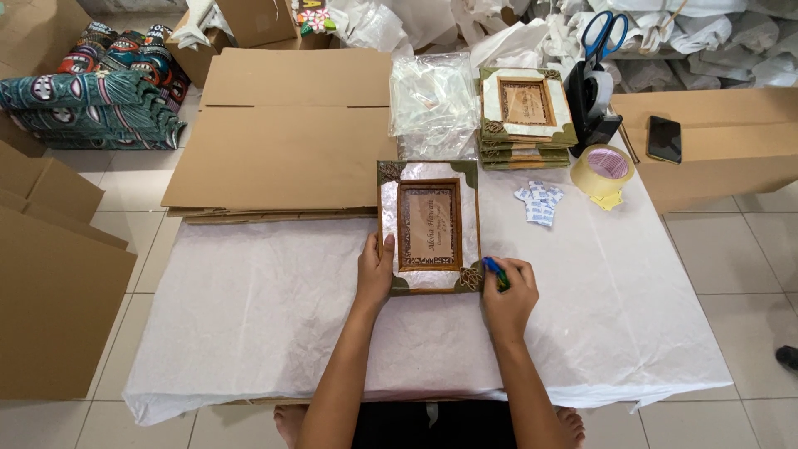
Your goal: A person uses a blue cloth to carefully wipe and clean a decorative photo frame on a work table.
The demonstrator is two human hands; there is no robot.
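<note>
A decorated picture frame [428,226] with pearly white border, green corners and a brown wooden centre lies flat on the white paper-covered table [249,308]. My left hand [375,270] rests on the frame's lower left edge, thumb on the border. At the frame's lower right corner, my right hand [509,291] is closed around a small blue and green object [496,273], its tip touching that corner.
A stack of similar frames [525,116] stands behind, beside clear plastic bags [432,104]. Tape roll [602,170], small white sachets [539,203], tape dispenser with blue scissors [600,83], a phone [664,138] on a cardboard box. Flat cardboard sheets [283,133] lie at the left.
</note>
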